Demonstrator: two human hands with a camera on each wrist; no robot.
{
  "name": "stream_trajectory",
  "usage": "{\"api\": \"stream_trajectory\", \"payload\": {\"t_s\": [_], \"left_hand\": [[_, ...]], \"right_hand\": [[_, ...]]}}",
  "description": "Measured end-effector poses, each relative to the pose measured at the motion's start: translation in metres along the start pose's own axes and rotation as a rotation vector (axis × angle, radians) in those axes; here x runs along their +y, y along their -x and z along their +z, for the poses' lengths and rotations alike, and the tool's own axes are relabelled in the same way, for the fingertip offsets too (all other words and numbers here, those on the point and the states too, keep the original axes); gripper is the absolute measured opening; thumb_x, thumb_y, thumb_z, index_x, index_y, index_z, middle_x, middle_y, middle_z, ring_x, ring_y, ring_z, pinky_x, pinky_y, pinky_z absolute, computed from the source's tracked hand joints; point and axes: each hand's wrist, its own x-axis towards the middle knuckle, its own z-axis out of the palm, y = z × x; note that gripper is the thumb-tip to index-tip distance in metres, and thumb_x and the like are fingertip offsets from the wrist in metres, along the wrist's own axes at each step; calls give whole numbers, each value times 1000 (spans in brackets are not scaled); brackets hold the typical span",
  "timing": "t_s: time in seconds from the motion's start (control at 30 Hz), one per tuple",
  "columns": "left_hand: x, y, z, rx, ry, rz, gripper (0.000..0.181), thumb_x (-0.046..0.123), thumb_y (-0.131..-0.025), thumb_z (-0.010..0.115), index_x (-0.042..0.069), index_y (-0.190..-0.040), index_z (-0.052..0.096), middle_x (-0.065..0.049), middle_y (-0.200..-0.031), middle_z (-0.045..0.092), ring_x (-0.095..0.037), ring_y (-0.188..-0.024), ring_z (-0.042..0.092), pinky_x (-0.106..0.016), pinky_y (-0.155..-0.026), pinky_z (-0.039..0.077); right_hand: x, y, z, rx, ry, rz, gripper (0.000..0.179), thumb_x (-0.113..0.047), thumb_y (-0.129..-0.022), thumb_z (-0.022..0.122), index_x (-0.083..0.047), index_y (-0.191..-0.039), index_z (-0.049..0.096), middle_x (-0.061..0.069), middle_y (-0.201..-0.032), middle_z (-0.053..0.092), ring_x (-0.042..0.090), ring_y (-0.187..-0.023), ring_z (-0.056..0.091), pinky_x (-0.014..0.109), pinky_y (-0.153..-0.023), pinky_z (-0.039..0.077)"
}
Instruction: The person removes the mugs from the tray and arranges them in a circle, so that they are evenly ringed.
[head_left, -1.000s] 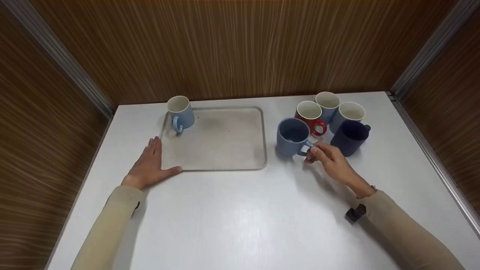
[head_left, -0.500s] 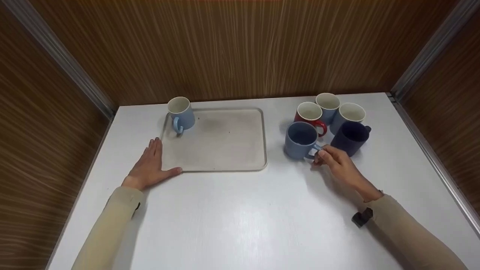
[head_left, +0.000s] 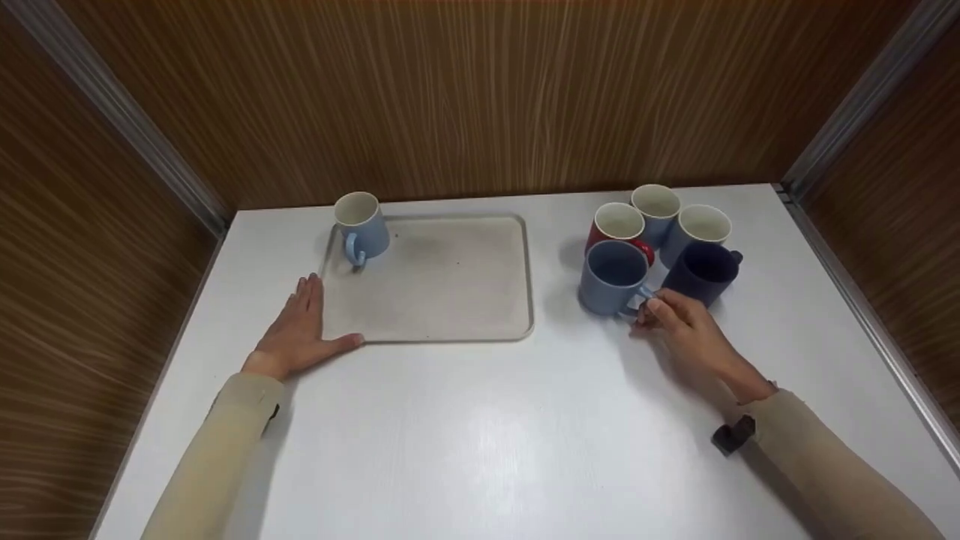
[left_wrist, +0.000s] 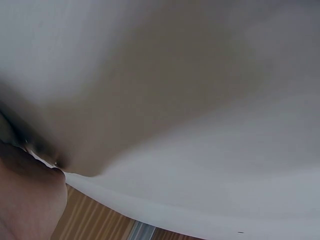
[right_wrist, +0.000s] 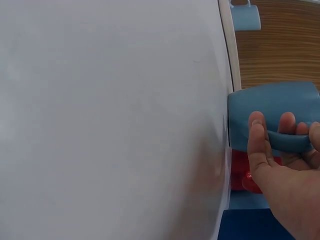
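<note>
In the head view my right hand (head_left: pixel 686 326) grips the handle of a grey-blue mug (head_left: pixel 604 292), which stands upright just in front of a red mug (head_left: pixel 600 231). The right wrist view shows the fingers (right_wrist: pixel 257 140) curled at that handle, with the mug's base at the table surface. My left hand (head_left: pixel 296 334) lies flat with fingers straight at the left front corner of a beige tray (head_left: pixel 427 292), its thumb along the tray's front edge. A light blue mug (head_left: pixel 367 232) with a white inside stands at the tray's back left corner.
Behind the held mug are two light blue mugs with white insides, one at the back (head_left: pixel 656 217) and one to its right (head_left: pixel 694 232). A dark navy mug (head_left: pixel 701 274) is right beside my right hand. A wood-grain panel (head_left: pixel 480 97) borders the white table (head_left: pixel 450 435).
My right hand has moved the grey-blue mug to the right, from beside the tray to in front of the red mug. My left hand has stayed still at the tray.
</note>
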Motion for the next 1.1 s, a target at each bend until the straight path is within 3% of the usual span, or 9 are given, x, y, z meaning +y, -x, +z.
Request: {"api": "stream_trajectory", "payload": {"t_s": [0.43,0.63,1.1], "left_hand": [[-1,1,1,1,7,-4,142,94,-86,51,-4,-167,-11,-24,-178,-10,-41,-166,-8,-57,-136,5],[-1,0,1,-2,6,-2,141,94,-86,51,-4,-168,-11,-24,-178,-10,-42,-166,-8,-58,-135,5],[-1,0,2,10,-7,0,143,95,-85,50,-5,-167,-10,-24,-178,-10,-41,-166,-8,-56,-136,4]], "right_hand": [[0,-4,-4,9,-26,0,38,-14,-116,47,22,-119,57,24,-110,66,18,-100,74,32,-93,65],[0,-7,-4,17,-66,-24,38,-11,-115,47,26,-118,56,30,-110,65,20,-100,75,40,-94,66],[-5,-12,-6,53,73,28,39,-18,-117,44,17,-121,59,32,-116,65,22,-102,78,28,-94,64]]}}
